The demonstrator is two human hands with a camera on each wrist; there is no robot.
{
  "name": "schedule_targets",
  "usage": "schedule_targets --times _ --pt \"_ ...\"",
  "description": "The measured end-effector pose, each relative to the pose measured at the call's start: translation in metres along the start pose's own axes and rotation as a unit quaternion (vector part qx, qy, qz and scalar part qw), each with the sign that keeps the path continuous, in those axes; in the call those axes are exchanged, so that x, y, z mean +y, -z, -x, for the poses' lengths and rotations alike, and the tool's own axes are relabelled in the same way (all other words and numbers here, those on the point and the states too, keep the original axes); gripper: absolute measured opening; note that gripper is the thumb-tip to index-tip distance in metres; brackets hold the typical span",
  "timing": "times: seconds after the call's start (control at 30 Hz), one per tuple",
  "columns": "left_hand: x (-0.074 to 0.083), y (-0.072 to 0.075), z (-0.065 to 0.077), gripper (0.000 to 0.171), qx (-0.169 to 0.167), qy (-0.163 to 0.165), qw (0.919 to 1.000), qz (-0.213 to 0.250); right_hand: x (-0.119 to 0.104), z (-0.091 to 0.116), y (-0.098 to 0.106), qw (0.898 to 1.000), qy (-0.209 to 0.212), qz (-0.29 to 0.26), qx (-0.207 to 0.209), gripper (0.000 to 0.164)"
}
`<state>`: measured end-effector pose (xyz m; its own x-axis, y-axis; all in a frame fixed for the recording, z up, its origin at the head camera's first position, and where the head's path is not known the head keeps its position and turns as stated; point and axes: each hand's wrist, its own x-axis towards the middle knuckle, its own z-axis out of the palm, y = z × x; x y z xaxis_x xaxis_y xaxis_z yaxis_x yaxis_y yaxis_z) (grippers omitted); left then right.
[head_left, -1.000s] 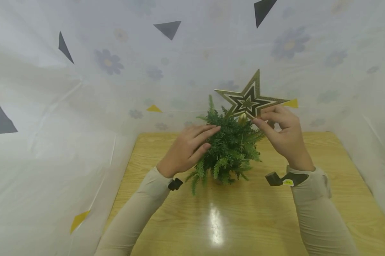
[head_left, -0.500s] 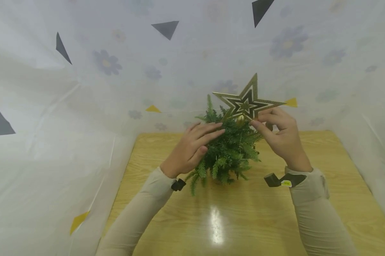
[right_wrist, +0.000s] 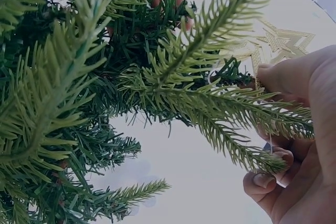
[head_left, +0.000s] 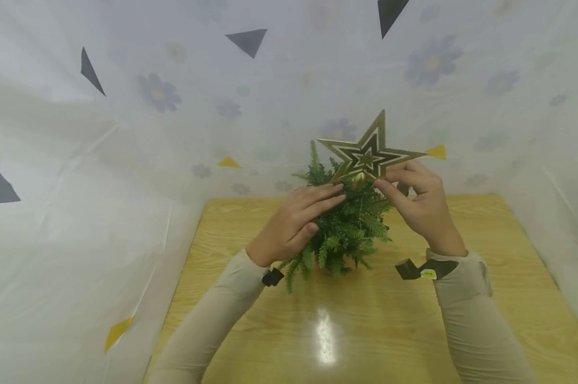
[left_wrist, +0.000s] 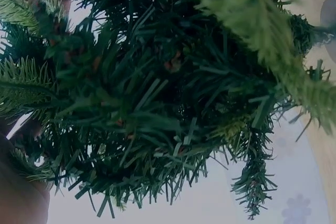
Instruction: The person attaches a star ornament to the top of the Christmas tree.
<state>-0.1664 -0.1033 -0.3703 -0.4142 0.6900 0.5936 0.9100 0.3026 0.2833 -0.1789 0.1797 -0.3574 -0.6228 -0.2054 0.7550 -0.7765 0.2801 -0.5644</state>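
A small artificial Christmas tree (head_left: pixel 346 234) stands on the wooden table, its green branches filling much of both wrist views. Near its top, a gold star ornament (head_left: pixel 367 154) with cut-out layers is tilted slightly. My right hand (head_left: pixel 420 205) pinches the star's lower right point between thumb and fingers; the right wrist view shows the thumb against the gold star (right_wrist: pixel 283 43). A shiny gold piece (head_left: pixel 359 181) sits just below the star's middle. My left hand (head_left: pixel 298 221) lies against the upper left branches, fingers extended toward the star's base. Foliage hides how the star meets the tree.
The wooden table (head_left: pixel 269 325) spreads in front of the tree. Behind and beside it hang pale sheets (head_left: pixel 289 96) with flower prints and grey and yellow triangles. A dark camera (head_left: pixel 409 269) is strapped to the right wrist.
My left hand has slid right and slightly inward across the branches, nearer the star's base. The star has lowered and shifted a little left with my right hand still pinching it.
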Motion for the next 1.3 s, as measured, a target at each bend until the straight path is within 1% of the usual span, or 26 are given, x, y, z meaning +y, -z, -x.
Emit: schedule_targets --times 0.23,0.37,0.5,0.67,0.8,0.9,1.1,1.23,1.3 --pt "0.001 -0.003 -0.001 0.081 -0.004 0.003 1.0000 -0.001 -0.003 -0.002 0.000 1.000 0.006 0.025 -0.008 0.021" --pt "0.001 -0.002 -0.003 0.080 -0.010 0.003 0.9999 0.000 -0.003 -0.003 0.000 0.999 0.012 0.031 -0.011 0.021" --pt "0.000 -0.002 -0.005 0.081 -0.020 0.003 0.9998 0.002 -0.005 -0.003 0.000 0.999 0.009 0.028 -0.015 0.020" --pt "0.000 -0.001 -0.009 0.083 -0.038 0.007 0.9992 0.000 -0.007 -0.003 0.002 0.999 -0.007 0.032 -0.029 0.018" --pt "0.001 0.000 -0.012 0.078 -0.059 0.009 0.9982 0.003 -0.007 -0.003 0.002 0.999 -0.002 0.028 -0.032 0.016" --pt "0.001 0.001 -0.014 0.075 -0.068 0.009 0.9977 0.000 -0.008 -0.003 0.001 0.999 0.004 0.023 -0.030 0.016" --pt "0.002 0.001 -0.012 0.074 -0.078 0.016 0.9968 -0.007 -0.008 -0.003 -0.001 0.999 -0.004 0.031 -0.029 0.018" --pt "0.002 -0.001 -0.011 0.073 -0.080 0.017 0.9966 -0.006 -0.007 -0.004 -0.002 0.999 0.005 0.039 -0.023 0.020" --pt "0.002 -0.001 -0.010 0.073 -0.079 0.017 0.9967 -0.006 -0.006 -0.004 -0.001 0.999 0.006 0.044 -0.027 0.018"
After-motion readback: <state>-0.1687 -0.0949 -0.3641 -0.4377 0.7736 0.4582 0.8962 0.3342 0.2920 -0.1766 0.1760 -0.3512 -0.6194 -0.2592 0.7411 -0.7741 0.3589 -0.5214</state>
